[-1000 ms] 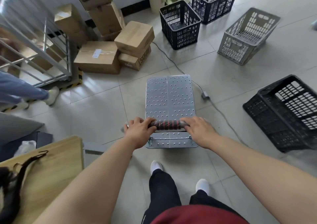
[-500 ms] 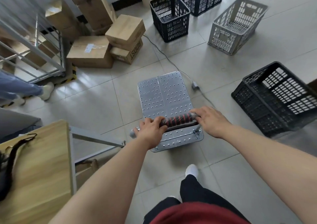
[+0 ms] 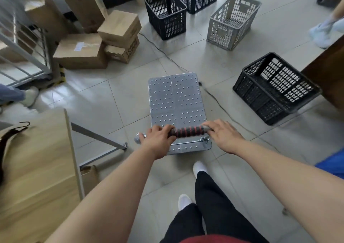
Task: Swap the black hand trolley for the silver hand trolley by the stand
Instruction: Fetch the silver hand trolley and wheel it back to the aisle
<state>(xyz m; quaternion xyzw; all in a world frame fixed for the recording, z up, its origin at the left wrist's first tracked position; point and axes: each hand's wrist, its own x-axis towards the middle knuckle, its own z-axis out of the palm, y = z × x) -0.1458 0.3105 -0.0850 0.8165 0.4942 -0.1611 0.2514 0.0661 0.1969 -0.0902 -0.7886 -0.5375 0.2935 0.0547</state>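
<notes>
The silver hand trolley (image 3: pixel 176 101) stands on the tiled floor in front of me, its studded deck bare. Its handle bar (image 3: pixel 186 131) has a black and red grip. My left hand (image 3: pixel 158 140) is closed around the left end of the bar. My right hand (image 3: pixel 223 136) grips the right end. A metal stand (image 3: pixel 22 43) with rails rises at the far left. No black hand trolley is in view.
Cardboard boxes (image 3: pixel 81 51) are piled at the back left. Two black crates (image 3: pixel 165 14) and a grey crate (image 3: pixel 232 21) stand at the back; another black crate (image 3: pixel 275 88) sits right. A cable (image 3: pixel 219 101) runs beside the trolley. A wooden table (image 3: pixel 33 161) is near left. Other people's feet show at both edges.
The trolley has rolled back toward me and swung a little, while I stepped back. The wooden table and the right black crate now sit closer. Both hands kept their grip.
</notes>
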